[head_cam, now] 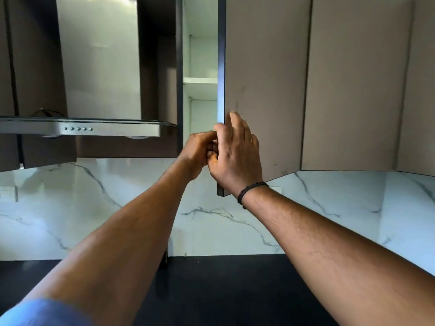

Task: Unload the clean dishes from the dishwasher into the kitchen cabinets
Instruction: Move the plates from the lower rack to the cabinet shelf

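Observation:
A taupe upper cabinet door (266, 78) stands partly swung out, and a white interior with one shelf (200, 81) shows through the gap. My left hand (199, 152) is at the door's free edge with its fingers curled round that edge. My right hand (237, 154) lies against the door's outer face beside the same edge, fingers fairly straight and pointing up; its thumb is hidden. A dark band sits on the right wrist. No dish and no dishwasher are in view.
A steel range hood (80, 128) juts out at the left, at hand height. More closed taupe doors (353, 90) run to the right corner. Below are a marble backsplash (94, 208) and a black countertop (235, 290).

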